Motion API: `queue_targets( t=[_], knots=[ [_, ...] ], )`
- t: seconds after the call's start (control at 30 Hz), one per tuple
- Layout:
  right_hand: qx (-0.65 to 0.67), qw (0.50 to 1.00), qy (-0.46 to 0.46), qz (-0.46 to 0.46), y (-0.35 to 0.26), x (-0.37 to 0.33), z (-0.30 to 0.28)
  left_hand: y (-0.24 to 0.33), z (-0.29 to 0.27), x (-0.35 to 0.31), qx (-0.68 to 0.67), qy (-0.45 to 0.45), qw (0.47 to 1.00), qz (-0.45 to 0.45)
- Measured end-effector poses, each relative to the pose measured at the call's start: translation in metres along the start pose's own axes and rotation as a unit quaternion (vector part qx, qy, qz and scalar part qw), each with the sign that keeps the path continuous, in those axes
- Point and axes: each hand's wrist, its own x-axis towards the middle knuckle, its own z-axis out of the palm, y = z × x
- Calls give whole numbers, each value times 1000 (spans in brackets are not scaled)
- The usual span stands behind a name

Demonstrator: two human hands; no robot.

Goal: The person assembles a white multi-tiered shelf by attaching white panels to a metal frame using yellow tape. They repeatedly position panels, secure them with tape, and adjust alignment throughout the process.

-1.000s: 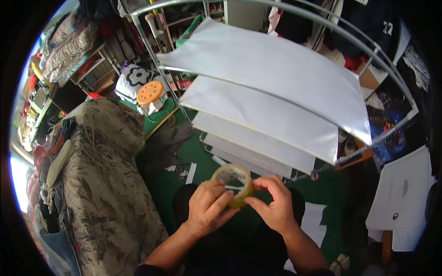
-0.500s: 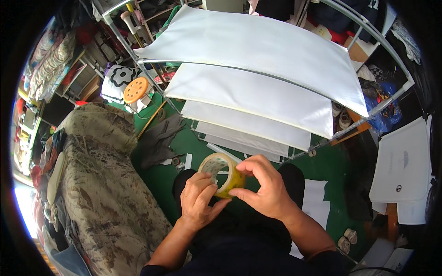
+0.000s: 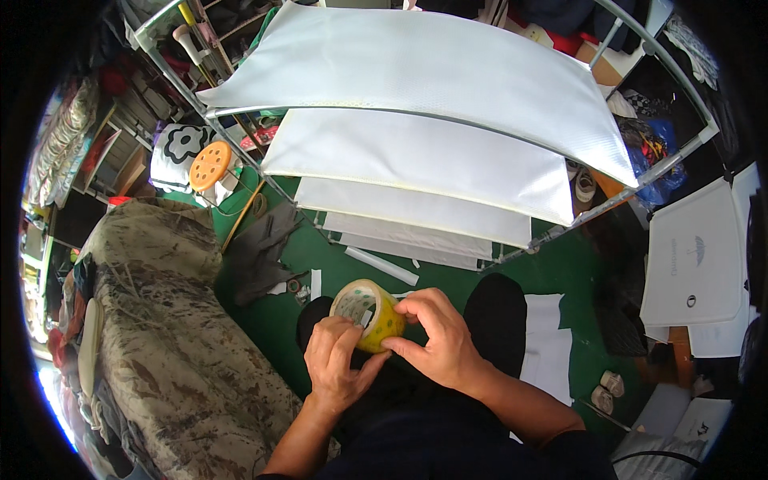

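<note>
A wide roll of yellow adhesive tape (image 3: 390,326) with a pale cardboard core is held up over my lap, its hollow facing up and to the left. My left hand (image 3: 336,362) grips its near left side, fingers hooked over the rim. On the roll's right side, the thumb and forefinger of my right hand (image 3: 438,340) pinch at the outer surface. Whether a loose tape end lies between those fingertips cannot be made out. Beyond my knees stands a metal-tube rack (image 3: 552,234) with several white sheet shelves (image 3: 416,144).
A camouflage-covered piece of furniture (image 3: 172,336) stands on the left. Dark cloth (image 3: 260,252) and a white tube (image 3: 382,266) lie on the green floor. White sheets (image 3: 546,344) lie right of my knee, near shoes (image 3: 608,390). An orange-topped stool (image 3: 210,166) stands farther back.
The tape roll has turned a little, showing more of its yellow outer side, and both hands have shifted slightly left with it. The whole view has moved a bit too.
</note>
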Motion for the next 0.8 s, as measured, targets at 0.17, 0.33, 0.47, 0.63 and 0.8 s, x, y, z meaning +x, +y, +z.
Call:
queue_targets(
  t=[0.17, 0.33, 0.47, 0.63, 0.8],
  knots=[
    [-51, 998, 0, -32, 6, -5, 17, -8, -1, -3, 8, -7, 1000, -18],
    [-61, 997, 11, -35, 4, 0, 22, -16, -2, -4, 3, -21, 998, -54],
    [77, 995, -1, 69, 14, 4, 17, -27, -4, -6, -116, -45, 988, -96],
    [268, 948, -42, 169, 24, 2, 19, -44, -12, -26, -274, -76, 947, -149],
    [406, 863, -74, 293, 21, -8, 32, -63, -33, -33, -381, -91, 905, -166]
  ],
)
